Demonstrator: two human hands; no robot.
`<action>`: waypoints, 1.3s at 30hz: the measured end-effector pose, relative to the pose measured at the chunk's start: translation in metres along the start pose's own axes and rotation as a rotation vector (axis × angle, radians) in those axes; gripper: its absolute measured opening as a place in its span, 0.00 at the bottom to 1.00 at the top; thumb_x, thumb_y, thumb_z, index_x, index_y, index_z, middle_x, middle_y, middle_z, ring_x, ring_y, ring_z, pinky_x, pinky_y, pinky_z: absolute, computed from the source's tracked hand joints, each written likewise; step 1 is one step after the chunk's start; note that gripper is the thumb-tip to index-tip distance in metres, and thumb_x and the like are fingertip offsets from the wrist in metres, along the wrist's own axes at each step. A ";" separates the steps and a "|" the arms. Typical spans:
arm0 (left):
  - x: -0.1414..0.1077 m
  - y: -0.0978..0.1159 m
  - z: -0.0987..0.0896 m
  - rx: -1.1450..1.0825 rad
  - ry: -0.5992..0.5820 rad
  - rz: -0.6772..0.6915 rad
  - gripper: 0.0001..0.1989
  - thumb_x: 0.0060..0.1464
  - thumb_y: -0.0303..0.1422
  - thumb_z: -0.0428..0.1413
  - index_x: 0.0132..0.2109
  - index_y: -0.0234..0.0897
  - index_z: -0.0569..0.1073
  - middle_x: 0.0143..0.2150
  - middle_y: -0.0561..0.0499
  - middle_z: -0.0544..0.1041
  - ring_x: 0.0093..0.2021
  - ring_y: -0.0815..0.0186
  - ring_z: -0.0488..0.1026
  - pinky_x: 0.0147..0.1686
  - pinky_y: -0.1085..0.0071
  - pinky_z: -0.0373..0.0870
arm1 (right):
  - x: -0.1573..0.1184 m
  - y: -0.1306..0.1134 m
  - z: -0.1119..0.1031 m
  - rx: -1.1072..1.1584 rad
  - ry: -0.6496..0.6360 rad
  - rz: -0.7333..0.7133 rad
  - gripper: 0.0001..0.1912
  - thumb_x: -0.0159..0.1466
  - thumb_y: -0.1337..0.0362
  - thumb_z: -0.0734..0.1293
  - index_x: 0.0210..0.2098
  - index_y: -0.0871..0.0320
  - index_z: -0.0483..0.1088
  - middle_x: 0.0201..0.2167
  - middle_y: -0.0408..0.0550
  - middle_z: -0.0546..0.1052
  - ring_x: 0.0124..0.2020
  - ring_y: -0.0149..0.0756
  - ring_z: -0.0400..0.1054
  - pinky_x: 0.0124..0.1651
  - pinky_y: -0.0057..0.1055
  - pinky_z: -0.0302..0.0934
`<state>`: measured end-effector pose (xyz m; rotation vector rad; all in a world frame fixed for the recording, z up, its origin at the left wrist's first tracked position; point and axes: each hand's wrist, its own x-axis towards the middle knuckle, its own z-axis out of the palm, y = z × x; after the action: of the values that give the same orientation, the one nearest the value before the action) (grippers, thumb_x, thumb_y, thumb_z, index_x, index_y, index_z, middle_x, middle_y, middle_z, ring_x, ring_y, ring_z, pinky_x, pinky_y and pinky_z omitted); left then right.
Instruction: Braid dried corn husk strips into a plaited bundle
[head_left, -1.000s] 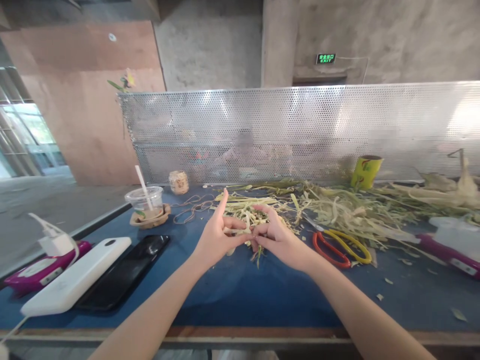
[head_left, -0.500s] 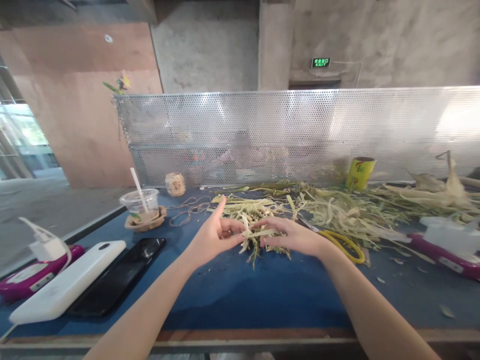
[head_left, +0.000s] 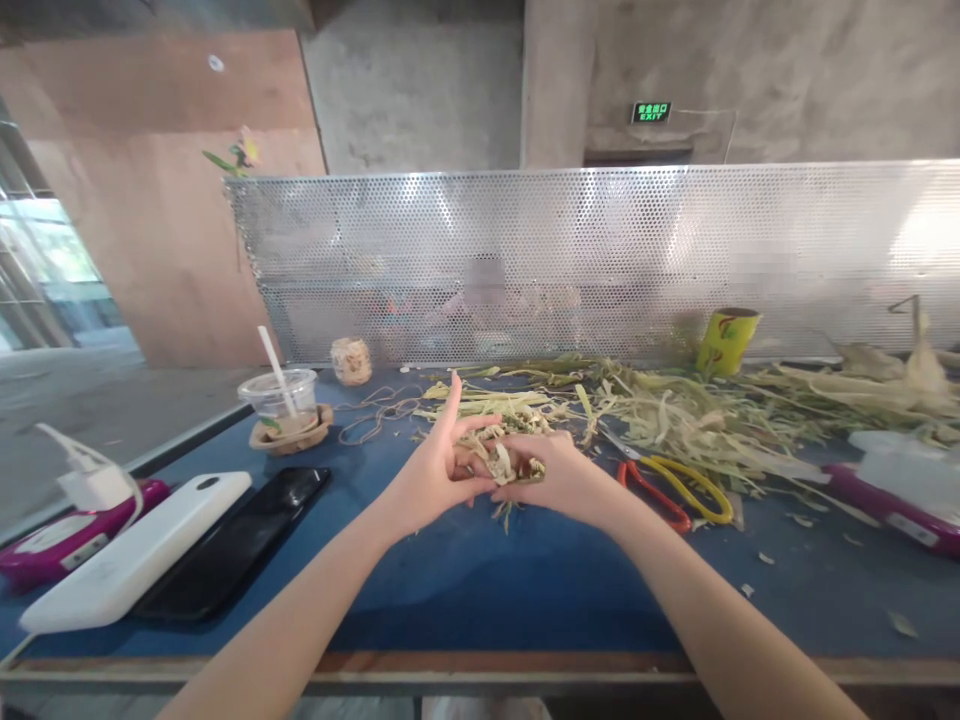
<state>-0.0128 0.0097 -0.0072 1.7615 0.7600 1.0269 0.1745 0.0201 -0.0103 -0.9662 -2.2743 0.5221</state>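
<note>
Purple power strip (head_left: 45, 572): lies at the far left, with a white plug (head_left: 101, 489) standing in it.
White slab (head_left: 139, 550): lies flat, with a dark oval spot near its far end.
Black phone (head_left: 236, 545): lies just beside the slab, on its right.
Clear cup (head_left: 301, 393): sits in a brown holder (head_left: 309, 434), with a white straw (head_left: 272, 350) leaning in it.
Pale round pot (head_left: 351, 361): stands farther back, by the silver screen (head_left: 420, 260) full of tiny holes.
Brown string (head_left: 379, 418): lies in loose loops.
Left hand (head_left: 429, 477): thumb and bent fingers grip the curly bits; one finger points up.
Curly plant bits (head_left: 501, 465): a small bunch between the two hands, over the blue worktop (head_left: 480, 600).
Right hand (head_left: 561, 477): fingers bent round the same bunch, gripping it.
Scissors (head_left: 651, 462): lie to the right of that hand, one handle red, one yellow.
Dry leaf pile (head_left: 690, 415): a big messy heap behind the scissors, reaching far right.
Yellow tube (head_left: 726, 342): stands at the back of the heap, leaning a little.
Second purple strip (head_left: 862, 496): lies at the right edge.
</note>
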 end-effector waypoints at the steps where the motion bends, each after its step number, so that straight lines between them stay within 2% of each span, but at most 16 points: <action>1: 0.000 0.000 0.000 -0.016 -0.002 0.006 0.54 0.45 0.23 0.58 0.60 0.60 0.24 0.62 0.40 0.53 0.29 0.72 0.70 0.24 0.71 0.70 | 0.001 0.001 0.003 0.060 0.007 -0.011 0.14 0.52 0.59 0.69 0.39 0.52 0.73 0.23 0.40 0.73 0.24 0.30 0.61 0.36 0.31 0.54; 3: 0.001 -0.001 0.000 -0.074 -0.012 0.018 0.53 0.45 0.23 0.57 0.60 0.60 0.25 0.64 0.40 0.49 0.30 0.73 0.70 0.29 0.68 0.72 | 0.000 0.004 0.006 0.148 0.029 -0.024 0.23 0.54 0.62 0.67 0.50 0.49 0.66 0.25 0.40 0.74 0.24 0.30 0.63 0.33 0.28 0.55; 5: 0.001 -0.001 -0.002 -0.124 -0.024 0.022 0.54 0.45 0.23 0.58 0.60 0.61 0.25 0.65 0.39 0.46 0.31 0.73 0.70 0.34 0.65 0.73 | -0.001 0.005 0.006 0.163 0.034 -0.049 0.24 0.56 0.64 0.66 0.52 0.47 0.64 0.26 0.39 0.75 0.25 0.31 0.65 0.32 0.27 0.56; 9: 0.001 -0.003 -0.004 -0.101 -0.005 0.010 0.57 0.43 0.23 0.59 0.58 0.64 0.22 0.65 0.39 0.43 0.32 0.71 0.72 0.34 0.63 0.73 | -0.003 0.005 0.002 0.010 0.002 -0.158 0.09 0.59 0.63 0.63 0.36 0.50 0.74 0.25 0.42 0.75 0.24 0.31 0.65 0.29 0.26 0.53; 13: 0.000 -0.001 -0.002 0.162 0.139 0.019 0.55 0.46 0.24 0.57 0.58 0.62 0.21 0.63 0.40 0.52 0.27 0.70 0.72 0.28 0.66 0.72 | 0.000 0.006 0.005 -0.251 0.063 -0.115 0.10 0.58 0.61 0.63 0.22 0.55 0.71 0.17 0.42 0.69 0.20 0.29 0.58 0.26 0.26 0.47; 15: 0.001 0.001 0.001 0.315 0.207 0.052 0.52 0.48 0.25 0.55 0.59 0.58 0.21 0.59 0.41 0.60 0.27 0.69 0.72 0.29 0.66 0.71 | 0.001 0.009 0.008 -0.266 0.092 -0.069 0.11 0.58 0.61 0.63 0.21 0.56 0.68 0.17 0.42 0.68 0.20 0.29 0.57 0.25 0.25 0.47; 18: 0.002 0.002 0.003 0.470 0.286 0.132 0.49 0.52 0.26 0.53 0.60 0.51 0.19 0.53 0.41 0.67 0.29 0.67 0.73 0.34 0.65 0.70 | 0.004 0.012 0.013 -0.041 0.169 0.017 0.10 0.57 0.59 0.63 0.22 0.56 0.66 0.17 0.41 0.68 0.18 0.28 0.58 0.23 0.25 0.49; 20: 0.002 0.001 0.004 0.535 0.348 0.225 0.47 0.53 0.27 0.50 0.60 0.47 0.18 0.55 0.40 0.65 0.35 0.64 0.73 0.42 0.62 0.67 | 0.006 0.013 0.014 0.222 0.206 0.118 0.11 0.57 0.56 0.63 0.23 0.56 0.65 0.17 0.40 0.68 0.13 0.26 0.57 0.20 0.26 0.50; 22: 0.002 -0.002 0.005 0.596 0.442 0.323 0.47 0.53 0.28 0.51 0.60 0.44 0.18 0.59 0.38 0.59 0.45 0.59 0.70 0.49 0.59 0.61 | 0.007 0.014 0.015 0.460 0.210 0.212 0.12 0.55 0.54 0.64 0.24 0.56 0.63 0.16 0.38 0.68 0.10 0.26 0.56 0.17 0.26 0.50; 23: 0.001 -0.003 0.006 0.608 0.477 0.332 0.48 0.53 0.30 0.52 0.60 0.41 0.18 0.59 0.38 0.59 0.48 0.58 0.68 0.51 0.58 0.59 | 0.008 0.015 0.015 0.546 0.210 0.235 0.13 0.54 0.53 0.65 0.25 0.56 0.63 0.16 0.38 0.68 0.10 0.25 0.56 0.16 0.26 0.50; 25: 0.000 -0.006 0.007 0.541 0.442 0.228 0.52 0.50 0.33 0.55 0.60 0.37 0.17 0.53 0.38 0.68 0.47 0.57 0.68 0.49 0.57 0.60 | 0.009 0.015 0.016 0.645 0.218 0.228 0.14 0.50 0.54 0.68 0.26 0.56 0.63 0.16 0.37 0.68 0.11 0.25 0.57 0.16 0.25 0.51; 27: 0.000 -0.008 0.009 0.391 0.283 0.053 0.53 0.50 0.34 0.55 0.60 0.34 0.17 0.40 0.44 0.76 0.39 0.59 0.72 0.43 0.59 0.65 | 0.010 0.015 0.018 0.686 0.217 0.204 0.14 0.49 0.55 0.69 0.28 0.56 0.63 0.16 0.36 0.67 0.12 0.24 0.57 0.16 0.24 0.51; 29: 0.000 -0.009 0.012 0.274 0.144 -0.047 0.53 0.50 0.34 0.55 0.60 0.33 0.17 0.32 0.49 0.77 0.33 0.61 0.72 0.38 0.61 0.66 | 0.010 0.012 0.019 0.692 0.187 0.196 0.14 0.49 0.56 0.69 0.28 0.57 0.63 0.16 0.37 0.68 0.11 0.23 0.56 0.16 0.24 0.51; 30: 0.001 -0.009 0.013 0.240 0.112 -0.065 0.53 0.50 0.34 0.55 0.60 0.33 0.17 0.30 0.50 0.76 0.32 0.62 0.73 0.37 0.62 0.67 | 0.010 0.011 0.020 0.683 0.171 0.204 0.13 0.50 0.56 0.68 0.28 0.58 0.64 0.15 0.37 0.68 0.11 0.23 0.55 0.15 0.23 0.50; 35: 0.001 -0.008 0.018 0.161 0.094 -0.094 0.52 0.51 0.32 0.54 0.60 0.33 0.17 0.26 0.53 0.76 0.28 0.64 0.73 0.37 0.63 0.67 | 0.010 0.006 0.017 0.628 0.226 0.302 0.11 0.50 0.57 0.67 0.25 0.58 0.63 0.12 0.35 0.64 0.11 0.22 0.51 0.14 0.22 0.44; 39: -0.003 -0.006 0.020 0.057 0.064 -0.169 0.53 0.49 0.32 0.56 0.60 0.32 0.17 0.26 0.51 0.77 0.26 0.64 0.74 0.34 0.64 0.68 | 0.011 0.009 0.019 0.742 0.303 0.323 0.13 0.49 0.56 0.68 0.23 0.58 0.63 0.11 0.34 0.62 0.11 0.21 0.51 0.15 0.22 0.43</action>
<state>0.0034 0.0011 -0.0179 1.6864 0.9696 0.9592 0.1608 0.0323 -0.0254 -0.9311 -1.4660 1.1635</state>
